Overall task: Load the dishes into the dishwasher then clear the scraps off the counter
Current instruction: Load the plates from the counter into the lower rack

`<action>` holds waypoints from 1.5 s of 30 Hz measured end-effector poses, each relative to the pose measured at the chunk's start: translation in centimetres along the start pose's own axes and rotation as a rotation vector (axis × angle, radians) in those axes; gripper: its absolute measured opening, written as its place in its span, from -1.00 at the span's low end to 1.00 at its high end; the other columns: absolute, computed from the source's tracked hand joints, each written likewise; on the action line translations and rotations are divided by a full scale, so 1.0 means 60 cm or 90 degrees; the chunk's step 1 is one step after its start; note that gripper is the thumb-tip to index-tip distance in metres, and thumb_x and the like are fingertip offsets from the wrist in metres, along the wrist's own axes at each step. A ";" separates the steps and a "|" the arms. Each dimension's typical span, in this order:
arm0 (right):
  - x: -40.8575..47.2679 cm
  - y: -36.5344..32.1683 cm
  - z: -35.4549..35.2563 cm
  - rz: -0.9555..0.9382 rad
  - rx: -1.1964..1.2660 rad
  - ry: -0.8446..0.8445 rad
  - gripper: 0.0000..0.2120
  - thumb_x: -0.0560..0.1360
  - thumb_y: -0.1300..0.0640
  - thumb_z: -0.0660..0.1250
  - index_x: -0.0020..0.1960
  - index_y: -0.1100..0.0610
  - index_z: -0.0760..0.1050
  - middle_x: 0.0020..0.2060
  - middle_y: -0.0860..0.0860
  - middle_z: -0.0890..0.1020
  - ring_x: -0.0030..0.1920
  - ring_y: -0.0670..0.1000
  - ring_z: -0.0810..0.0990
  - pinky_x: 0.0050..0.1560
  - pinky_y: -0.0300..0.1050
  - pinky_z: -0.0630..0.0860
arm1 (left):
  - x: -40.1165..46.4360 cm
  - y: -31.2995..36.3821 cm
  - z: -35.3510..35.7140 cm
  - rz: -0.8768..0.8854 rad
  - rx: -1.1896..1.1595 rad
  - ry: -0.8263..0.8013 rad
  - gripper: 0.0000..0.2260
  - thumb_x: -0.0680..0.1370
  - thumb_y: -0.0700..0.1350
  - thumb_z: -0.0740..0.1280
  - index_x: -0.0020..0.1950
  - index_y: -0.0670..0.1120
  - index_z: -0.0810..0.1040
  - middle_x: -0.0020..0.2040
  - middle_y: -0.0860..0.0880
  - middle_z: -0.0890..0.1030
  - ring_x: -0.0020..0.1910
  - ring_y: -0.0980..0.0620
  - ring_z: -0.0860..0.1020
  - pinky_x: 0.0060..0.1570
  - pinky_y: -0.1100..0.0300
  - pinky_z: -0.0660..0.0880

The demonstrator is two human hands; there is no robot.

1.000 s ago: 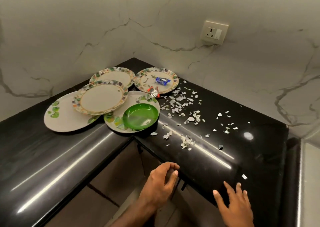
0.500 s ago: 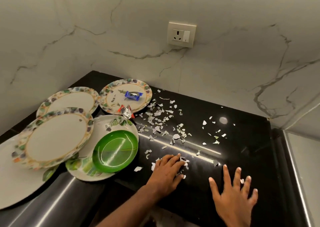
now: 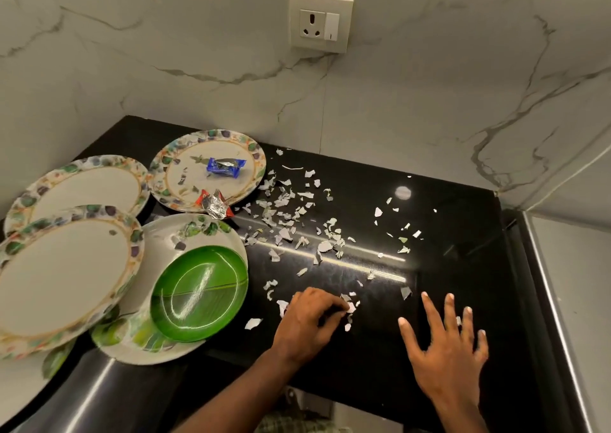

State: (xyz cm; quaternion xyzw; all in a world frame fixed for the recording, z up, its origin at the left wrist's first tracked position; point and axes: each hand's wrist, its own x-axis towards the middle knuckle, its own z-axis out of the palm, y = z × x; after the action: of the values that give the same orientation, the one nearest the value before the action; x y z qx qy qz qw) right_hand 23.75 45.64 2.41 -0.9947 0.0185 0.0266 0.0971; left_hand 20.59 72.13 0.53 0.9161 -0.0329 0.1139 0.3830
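Several floral-rimmed plates (image 3: 66,267) overlap at the left of the black counter (image 3: 446,267). A green plate (image 3: 198,293) lies on a leaf-patterned plate (image 3: 211,231). The far plate (image 3: 185,155) holds a blue wrapper (image 3: 225,166), and a silver-red wrapper (image 3: 215,205) sits on its near rim. White paper scraps (image 3: 291,214) are scattered across the counter. My left hand (image 3: 307,320) rests on the counter with fingers curled, pinching scraps (image 3: 349,306) at its fingertips. My right hand (image 3: 446,350) lies flat with fingers spread, near a scrap (image 3: 405,292).
Marble walls enclose the corner, with a socket and switch (image 3: 319,22) above the counter. A metal-edged surface (image 3: 568,300) borders the counter on the right. The counter's rounded front edge (image 3: 99,383) runs along the lower left.
The view has moved closer and rightward. My left hand came up from below the counter edge onto the scraps and curled its fingers. My right hand slid forward on the counter, fingers spread.
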 end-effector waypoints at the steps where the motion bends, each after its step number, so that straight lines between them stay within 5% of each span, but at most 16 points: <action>1: 0.000 0.001 0.002 -0.001 0.001 0.006 -0.29 0.56 -0.54 -0.07 0.64 -0.29 0.10 0.69 -0.03 0.04 0.69 0.13 -0.09 0.60 0.32 -0.04 | 0.001 0.001 -0.002 -0.002 -0.010 -0.001 -0.90 0.60 0.06 0.42 0.10 0.15 0.63 0.01 0.26 0.62 0.05 0.27 0.51 0.06 0.20 0.41; 7: -0.002 0.005 0.006 -0.005 0.018 0.029 -0.27 0.53 -0.53 -0.04 0.63 -0.27 0.17 0.68 -0.02 0.10 0.69 0.13 -0.04 0.60 0.34 0.00 | 0.000 0.011 -0.009 -0.035 -0.053 -0.013 -0.85 0.56 0.14 0.45 -0.03 0.10 0.59 -0.06 0.27 0.63 -0.03 0.23 0.53 0.09 0.13 0.44; 18: -0.006 0.004 0.008 -0.016 0.010 0.027 -0.24 0.55 -0.52 -0.09 0.65 -0.21 0.16 0.69 0.03 0.09 0.69 0.17 -0.05 0.60 0.34 -0.02 | -0.006 0.011 -0.017 -0.092 -0.147 -0.027 -0.72 0.61 -0.02 0.42 0.30 0.13 0.51 0.05 0.25 0.69 0.10 0.17 0.66 0.21 -0.01 0.51; 23: -0.005 0.006 0.009 -0.023 0.002 0.020 -0.24 0.56 -0.50 -0.11 0.66 -0.20 0.12 0.69 0.05 0.06 0.69 0.19 -0.07 0.60 0.36 -0.04 | -0.009 0.017 -0.023 -0.107 -0.169 -0.009 -0.88 0.60 0.00 0.45 0.13 0.09 0.63 -0.02 0.18 0.68 0.02 0.11 0.66 0.04 0.02 0.59; 32: -0.004 0.008 0.009 -0.037 -0.035 0.008 -0.24 0.58 -0.48 -0.13 0.67 -0.16 0.10 0.69 0.11 0.06 0.67 0.27 -0.02 0.56 0.42 0.05 | -0.023 0.037 -0.025 -0.160 -0.178 0.016 -0.91 0.62 0.01 0.43 0.11 0.07 0.65 -0.02 0.14 0.69 0.01 0.05 0.66 0.06 0.01 0.59; 39: -0.003 0.012 0.008 -0.051 -0.031 0.011 -0.24 0.58 -0.47 -0.13 0.66 -0.12 0.14 0.68 0.14 0.09 0.66 0.29 0.00 0.53 0.45 0.06 | -0.022 0.057 -0.046 -0.410 -0.457 0.270 -0.76 0.72 -0.10 0.27 0.01 -0.17 0.68 -0.04 -0.08 0.76 0.01 -0.01 0.72 0.04 0.12 0.63; 45: -0.005 0.013 0.010 -0.048 -0.029 0.000 -0.30 0.62 -0.40 0.05 0.66 -0.10 0.15 0.67 0.16 0.10 0.66 0.31 0.00 0.53 0.47 0.05 | -0.036 0.036 -0.091 -0.565 -0.684 0.458 -0.73 0.72 -0.02 0.26 0.13 -0.19 0.65 0.05 -0.23 0.74 -0.05 -0.06 0.72 -0.10 0.20 0.67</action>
State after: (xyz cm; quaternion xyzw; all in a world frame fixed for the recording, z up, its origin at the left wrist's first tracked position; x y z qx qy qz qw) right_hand 23.39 44.97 1.71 -0.9967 -0.0195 0.0235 0.0751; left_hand 17.16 74.40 5.23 0.4394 0.4115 0.2083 0.7708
